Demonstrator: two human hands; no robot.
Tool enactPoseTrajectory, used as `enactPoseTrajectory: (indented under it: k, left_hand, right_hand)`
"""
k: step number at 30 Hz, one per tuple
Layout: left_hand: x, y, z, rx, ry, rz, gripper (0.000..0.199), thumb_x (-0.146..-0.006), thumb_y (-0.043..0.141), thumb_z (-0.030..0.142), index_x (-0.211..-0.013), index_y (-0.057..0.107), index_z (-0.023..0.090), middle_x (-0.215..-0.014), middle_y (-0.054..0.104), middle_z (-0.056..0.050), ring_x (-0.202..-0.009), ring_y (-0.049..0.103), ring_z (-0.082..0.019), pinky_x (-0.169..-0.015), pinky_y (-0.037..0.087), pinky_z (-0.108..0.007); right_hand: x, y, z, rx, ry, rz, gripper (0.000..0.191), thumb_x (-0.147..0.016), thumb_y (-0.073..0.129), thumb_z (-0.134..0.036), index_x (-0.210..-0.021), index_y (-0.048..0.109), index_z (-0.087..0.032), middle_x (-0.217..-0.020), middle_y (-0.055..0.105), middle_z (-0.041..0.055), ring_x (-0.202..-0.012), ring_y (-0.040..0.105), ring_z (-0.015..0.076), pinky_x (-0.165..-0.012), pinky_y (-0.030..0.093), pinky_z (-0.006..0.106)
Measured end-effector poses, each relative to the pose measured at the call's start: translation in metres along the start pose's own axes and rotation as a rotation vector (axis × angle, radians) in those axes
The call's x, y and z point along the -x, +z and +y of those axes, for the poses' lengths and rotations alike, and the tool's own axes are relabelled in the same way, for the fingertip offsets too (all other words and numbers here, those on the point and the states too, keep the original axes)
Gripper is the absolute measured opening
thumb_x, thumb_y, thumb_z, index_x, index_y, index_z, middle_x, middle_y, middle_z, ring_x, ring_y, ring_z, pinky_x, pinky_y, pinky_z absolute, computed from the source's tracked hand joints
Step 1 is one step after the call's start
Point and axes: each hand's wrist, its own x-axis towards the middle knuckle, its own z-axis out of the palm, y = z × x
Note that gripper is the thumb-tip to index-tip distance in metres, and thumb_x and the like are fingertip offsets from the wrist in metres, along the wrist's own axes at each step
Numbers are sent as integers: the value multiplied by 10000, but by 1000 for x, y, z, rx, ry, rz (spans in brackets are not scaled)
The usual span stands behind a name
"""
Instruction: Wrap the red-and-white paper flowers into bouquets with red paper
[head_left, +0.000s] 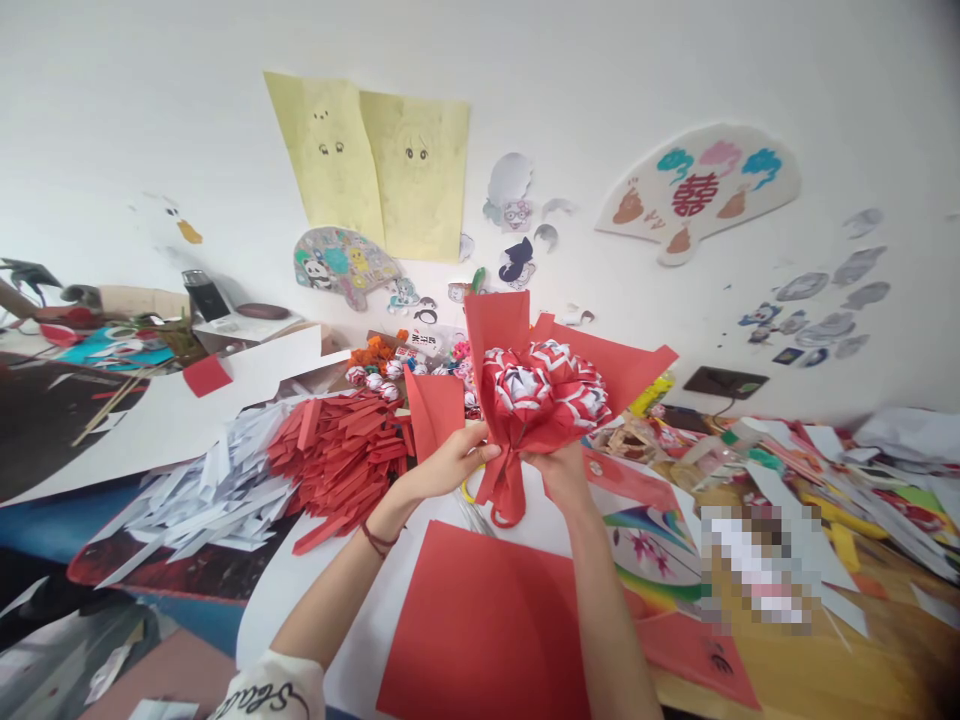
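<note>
A paper flower bouquet [551, 385] stands upright in front of me, its red-and-white folded blooms wrapped in red paper. My left hand [459, 458] grips the gathered neck from the left, thumb against the paper. On the other side my right hand [559, 470] closes round the neck, its fingers mostly hidden behind the wrap. Below the neck hangs a red paper tail [508, 495]. A red paper sheet [484, 625] lies flat on white paper beneath my arms. Partly behind my left hand is a folded red piece [436, 410].
Left lie piles of red paper strips [345, 450] and white paper strips [217, 490]. Small paper flowers [382, 370] sit near the wall. Paper scraps [806, 500] clutter the right side of the wooden table [847, 670]. A painted paper fan [701, 190] hangs on the wall.
</note>
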Motion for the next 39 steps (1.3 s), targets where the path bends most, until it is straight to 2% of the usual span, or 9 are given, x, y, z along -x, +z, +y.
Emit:
enactPoseTrajectory:
  k: [7, 11, 14, 17, 21, 23, 29, 34, 39]
  left_hand:
    - [0, 2, -3, -140, -3, -21, 369, -912, 455, 416, -1058, 605, 112, -1005, 628, -81, -916, 548, -187, -873, 438, -311]
    - [2, 2, -8, -119, -5, -40, 375, -909, 456, 424, -1064, 612, 120, -994, 632, -75, -909, 558, -184, -862, 444, -301]
    - [4, 3, -12, -106, -5, -38, 376, -899, 476, 431, -1093, 612, 139, -962, 641, -62, -908, 564, -180, -879, 440, -300]
    - [5, 5, -18, -109, -26, 11, 381, -896, 480, 435, -1075, 616, 127, -933, 644, -62, -874, 564, -175, -863, 451, -303]
    - [5, 10, -32, -24, -24, 107, 387, -903, 474, 422, -1118, 599, 126, -998, 651, -82, -924, 577, -195, -894, 451, -328]
    - [4, 11, -39, 36, -12, 159, 388, -904, 476, 413, -1145, 586, 131, -1043, 652, -92, -987, 577, -211, -923, 443, -338]
    - [5, 8, -49, 33, -18, 244, 390, -895, 494, 411, -1143, 593, 125, -1130, 640, -108, -1038, 577, -229, -952, 433, -353]
    - [8, 0, -53, 2, -10, 264, 346, -882, 529, 377, -1126, 609, 145, -1148, 632, -97, -1042, 573, -216, -952, 431, -344]
    - [11, -13, -55, 132, -32, 309, 368, -780, 675, 349, -1077, 629, 137, -1079, 656, -89, -977, 592, -202, -887, 462, -316]
  right_hand:
    - [-4, 1, -10, 32, -10, 51, 238, -610, 730, -136, -831, 683, -209, -900, 718, 1, -834, 644, 203, -784, 516, 316]
    - [-5, 2, -9, -1, -17, 1, 260, -619, 722, -135, -867, 697, -208, -881, 723, 13, -846, 654, 220, -792, 522, 339]
    - [-6, 2, -6, 4, -27, 24, 329, -586, 757, -139, -900, 700, -221, -943, 722, 15, -898, 654, 231, -818, 516, 348]
    - [-4, 5, -6, 69, -34, 57, 324, -595, 776, -180, -909, 700, -216, -975, 719, 25, -927, 649, 236, -831, 504, 350]
    - [3, 13, -7, 185, -16, 100, 182, -705, 730, -289, -841, 695, -174, -771, 712, 27, -707, 640, 192, -686, 504, 309]
    - [9, 17, -8, 249, -55, 147, 170, -747, 699, -315, -840, 695, -172, -750, 697, 28, -651, 614, 169, -646, 493, 292]
    - [19, 28, -15, 436, -193, 67, 170, -825, 632, -300, -958, 698, -217, -959, 688, 56, -779, 622, 182, -723, 499, 308]
    - [19, 36, -15, 489, -174, 61, 165, -828, 633, -316, -957, 684, -227, -968, 676, 50, -852, 620, 201, -790, 490, 330]
    - [18, 36, -7, 413, -129, 10, 140, -827, 632, -312, -917, 669, -210, -899, 666, 47, -830, 616, 196, -802, 488, 333]
